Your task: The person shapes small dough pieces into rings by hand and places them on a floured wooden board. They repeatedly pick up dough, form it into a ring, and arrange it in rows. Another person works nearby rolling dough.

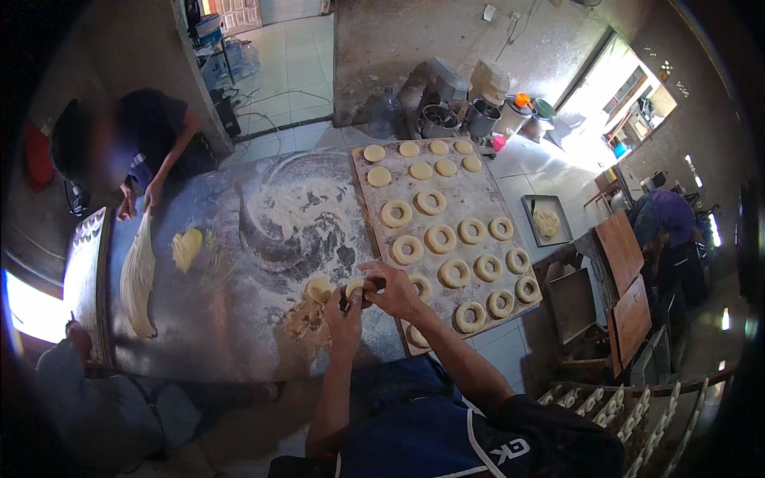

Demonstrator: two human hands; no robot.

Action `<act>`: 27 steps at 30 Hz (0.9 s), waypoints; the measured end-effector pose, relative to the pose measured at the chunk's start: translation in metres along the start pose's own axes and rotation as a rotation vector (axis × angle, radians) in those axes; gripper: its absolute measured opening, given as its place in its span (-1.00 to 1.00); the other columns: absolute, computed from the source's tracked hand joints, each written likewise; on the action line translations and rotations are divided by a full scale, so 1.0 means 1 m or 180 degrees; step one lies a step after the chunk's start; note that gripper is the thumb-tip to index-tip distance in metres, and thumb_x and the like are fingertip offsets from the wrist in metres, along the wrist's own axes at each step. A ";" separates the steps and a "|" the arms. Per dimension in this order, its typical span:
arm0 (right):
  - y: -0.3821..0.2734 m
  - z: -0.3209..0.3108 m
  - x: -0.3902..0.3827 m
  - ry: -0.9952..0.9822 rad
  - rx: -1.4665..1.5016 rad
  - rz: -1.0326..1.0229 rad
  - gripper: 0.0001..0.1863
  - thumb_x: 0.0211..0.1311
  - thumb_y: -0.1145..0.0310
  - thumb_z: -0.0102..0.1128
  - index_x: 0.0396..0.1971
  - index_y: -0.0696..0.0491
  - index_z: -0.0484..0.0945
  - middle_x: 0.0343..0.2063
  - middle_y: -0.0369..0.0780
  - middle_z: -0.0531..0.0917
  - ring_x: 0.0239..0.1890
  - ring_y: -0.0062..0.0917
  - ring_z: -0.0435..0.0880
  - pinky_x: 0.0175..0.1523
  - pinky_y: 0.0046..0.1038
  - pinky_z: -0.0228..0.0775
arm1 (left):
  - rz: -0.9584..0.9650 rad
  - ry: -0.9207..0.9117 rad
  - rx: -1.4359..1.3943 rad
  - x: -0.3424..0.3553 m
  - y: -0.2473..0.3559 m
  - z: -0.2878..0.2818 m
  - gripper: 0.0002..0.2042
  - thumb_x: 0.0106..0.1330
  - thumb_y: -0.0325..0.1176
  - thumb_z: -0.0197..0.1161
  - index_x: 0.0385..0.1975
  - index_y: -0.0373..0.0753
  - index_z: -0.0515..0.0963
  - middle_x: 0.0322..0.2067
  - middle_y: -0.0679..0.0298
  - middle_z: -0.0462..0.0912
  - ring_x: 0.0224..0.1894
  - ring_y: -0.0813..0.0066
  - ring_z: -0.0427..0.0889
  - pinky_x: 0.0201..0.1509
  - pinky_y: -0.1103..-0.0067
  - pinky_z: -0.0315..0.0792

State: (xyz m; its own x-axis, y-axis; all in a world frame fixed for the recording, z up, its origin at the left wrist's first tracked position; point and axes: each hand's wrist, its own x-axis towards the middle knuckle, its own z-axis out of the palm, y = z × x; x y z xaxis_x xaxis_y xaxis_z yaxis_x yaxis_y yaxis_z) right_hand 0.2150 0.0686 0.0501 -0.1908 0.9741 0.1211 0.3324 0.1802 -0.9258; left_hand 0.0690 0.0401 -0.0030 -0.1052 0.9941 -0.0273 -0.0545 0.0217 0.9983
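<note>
Above the near edge of the floured metal table (pixel 215 311), my left hand (pixel 344 320) and my right hand (pixel 392 291) are closed together on a small pale dough piece (pixel 355 285). My fingers hide part of it, so its full shape cannot be made out. Just left of it a second dough piece (pixel 319 289) lies on the table beside a brownish patch of crumbs or flour (pixel 307 325). To the right, a wooden board (pixel 408 178) carries several dough rings (pixel 441 238) in rows. Flat dough discs (pixel 378 176) sit toward its far end.
At the table's left end a co-worker (pixel 163 131) holds a long stretched dough sheet (pixel 139 275). A yellow lump (pixel 186 249) lies nearby. Another person (pixel 119 414) is at lower left, one more (pixel 669 219) at far right. A rack of shaped dough (pixel 613 410) stands at lower right.
</note>
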 end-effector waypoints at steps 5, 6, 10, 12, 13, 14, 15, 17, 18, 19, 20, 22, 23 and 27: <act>-0.011 -0.011 -0.008 -0.0617 0.0747 0.0426 -0.30 -0.01 0.65 0.23 0.21 0.02 0.27 -0.37 -0.18 0.65 -0.31 -0.55 0.60 -0.21 -0.48 0.42 | -0.0633 0.0032 -0.1058 0.006 0.006 -0.003 -0.79 0.41 -0.34 0.20 -0.10 -0.35 0.50 -0.29 0.23 0.59 -0.26 0.53 0.56 -0.19 0.52 0.48; -0.011 -0.013 -0.008 -0.0874 0.0882 0.0639 -0.35 0.06 0.59 0.23 0.21 0.03 0.27 -0.34 -0.19 0.65 -0.29 -0.55 0.60 -0.16 -0.46 0.44 | -0.0919 -0.0011 -0.1534 0.006 0.008 -0.004 -0.77 0.41 -0.36 0.19 -0.04 -0.33 0.48 -0.28 0.23 0.58 -0.24 0.53 0.56 -0.18 0.52 0.48; -0.003 -0.022 -0.001 -0.1049 0.2558 0.0947 -0.51 0.30 0.33 0.12 0.19 0.07 0.26 -0.23 -0.21 0.62 -0.25 -0.56 0.57 -0.09 -0.44 0.47 | -0.0847 -0.0796 -0.2567 0.000 0.017 -0.001 -0.63 0.34 -0.58 0.09 0.13 -0.22 0.31 -0.20 0.27 0.54 -0.19 0.51 0.57 -0.12 0.50 0.49; 0.004 -0.024 0.005 -0.0857 0.2313 0.1253 -0.58 0.37 0.20 0.01 0.12 0.10 0.31 -0.21 -0.20 0.60 -0.24 -0.57 0.56 -0.10 -0.46 0.46 | -0.0373 -0.1265 -0.2167 0.000 0.019 0.006 -0.58 0.27 -0.63 0.06 0.12 -0.18 0.26 -0.19 0.30 0.50 -0.18 0.48 0.56 -0.08 0.47 0.49; 0.009 -0.024 0.009 -0.0826 0.1434 0.1431 -0.59 0.40 0.14 -0.05 0.07 0.12 0.36 -0.21 -0.21 0.59 -0.23 -0.57 0.56 -0.11 -0.48 0.46 | -0.0476 -0.1097 -0.2619 0.000 0.019 0.010 -0.62 0.26 -0.60 0.06 0.07 -0.17 0.27 -0.19 0.31 0.49 -0.16 0.48 0.55 -0.08 0.48 0.49; 0.012 -0.024 0.008 -0.0605 0.0908 0.1533 -0.60 0.42 0.11 -0.09 0.00 0.14 0.41 -0.24 -0.21 0.59 -0.24 -0.57 0.57 -0.12 -0.49 0.45 | -0.0500 -0.0904 -0.3113 0.004 0.019 0.017 -0.65 0.25 -0.57 0.07 0.02 -0.17 0.28 -0.19 0.32 0.47 -0.15 0.49 0.54 -0.07 0.48 0.49; 0.017 -0.024 0.008 -0.0467 0.0944 0.1692 -0.59 0.43 0.08 -0.12 -0.07 0.15 0.45 -0.27 -0.21 0.60 -0.24 -0.57 0.57 -0.13 -0.50 0.44 | -0.0517 -0.0711 -0.3604 0.005 0.019 0.024 -0.69 0.24 -0.54 0.07 -0.02 -0.17 0.29 -0.20 0.33 0.45 -0.14 0.49 0.53 -0.07 0.48 0.49; 0.023 -0.024 -0.001 0.0072 0.1742 0.1744 -0.57 0.45 0.08 -0.14 -0.23 0.18 0.52 -0.40 -0.22 0.61 -0.30 -0.56 0.58 -0.16 -0.52 0.42 | -0.0486 -0.0461 -0.3026 0.017 0.018 0.035 -0.82 0.32 -0.37 0.03 -0.13 -0.15 0.29 -0.27 0.33 0.43 -0.18 0.47 0.53 -0.22 0.47 0.48; 0.028 -0.026 0.002 -0.0051 0.1850 0.0933 -0.57 0.45 0.11 -0.13 -0.37 0.17 0.56 -0.49 -0.20 0.61 -0.33 -0.57 0.59 -0.21 -0.48 0.42 | -0.0450 -0.0123 -0.2385 0.020 0.018 0.042 -0.84 0.34 -0.35 0.01 -0.14 -0.16 0.29 -0.30 0.31 0.44 -0.24 0.46 0.55 -0.27 0.47 0.48; 0.030 -0.027 -0.002 -0.0038 0.1809 0.1129 -0.50 0.46 0.08 -0.19 -0.43 0.20 0.53 -0.52 -0.20 0.58 -0.39 -0.56 0.55 -0.27 -0.44 0.39 | -0.0407 0.0136 -0.1751 0.019 0.017 0.048 -0.85 0.36 -0.33 -0.02 -0.15 -0.17 0.28 -0.33 0.30 0.45 -0.29 0.45 0.56 -0.32 0.47 0.47; 0.032 -0.029 -0.001 -0.0011 0.1649 0.1423 -0.44 0.47 0.04 -0.24 -0.50 0.23 0.50 -0.55 -0.21 0.55 -0.44 -0.55 0.52 -0.33 -0.39 0.35 | -0.0140 -0.0238 -0.0771 0.017 0.018 0.050 -0.84 0.41 -0.28 -0.04 -0.18 -0.21 0.28 -0.46 0.31 0.44 -0.49 0.42 0.54 -0.43 0.46 0.46; 0.032 -0.035 -0.002 -0.0274 0.0417 0.1322 -0.35 0.48 -0.01 -0.29 -0.55 0.27 0.48 -0.64 -0.16 0.50 -0.53 -0.50 0.47 -0.39 -0.34 0.32 | 0.0810 -0.0028 0.0675 0.017 0.015 0.064 -0.84 0.44 -0.26 -0.06 -0.25 -0.22 0.30 -0.52 0.35 0.41 -0.56 0.47 0.51 -0.47 0.48 0.43; 0.032 -0.039 -0.001 -0.0324 -0.0188 0.0891 -0.33 0.47 -0.04 -0.29 -0.53 0.29 0.49 -0.69 -0.11 0.49 -0.56 -0.47 0.46 -0.39 -0.34 0.32 | 0.1254 0.0160 0.1413 0.017 0.011 0.073 -0.82 0.45 -0.25 -0.07 -0.29 -0.23 0.30 -0.55 0.37 0.40 -0.59 0.49 0.50 -0.49 0.50 0.42; 0.036 -0.057 -0.008 0.0330 0.0472 0.0826 -0.37 0.49 0.03 -0.25 -0.50 0.30 0.52 -0.68 0.00 0.51 -0.57 -0.31 0.49 -0.37 -0.24 0.32 | -0.0862 0.0077 -0.3454 0.025 -0.014 0.102 -0.73 0.48 -0.28 -0.10 -0.46 -0.28 0.32 -0.54 0.27 0.48 -0.48 0.55 0.52 -0.38 0.47 0.41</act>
State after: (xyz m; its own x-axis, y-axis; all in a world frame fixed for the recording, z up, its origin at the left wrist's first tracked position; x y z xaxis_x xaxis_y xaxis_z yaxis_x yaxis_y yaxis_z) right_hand 0.2817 0.0747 0.0358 -0.0195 0.9951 -0.0972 0.2179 -0.0907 -0.9718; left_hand 0.1683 0.0757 -0.0123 0.0228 0.9681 -0.2497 -0.9148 0.1209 0.3854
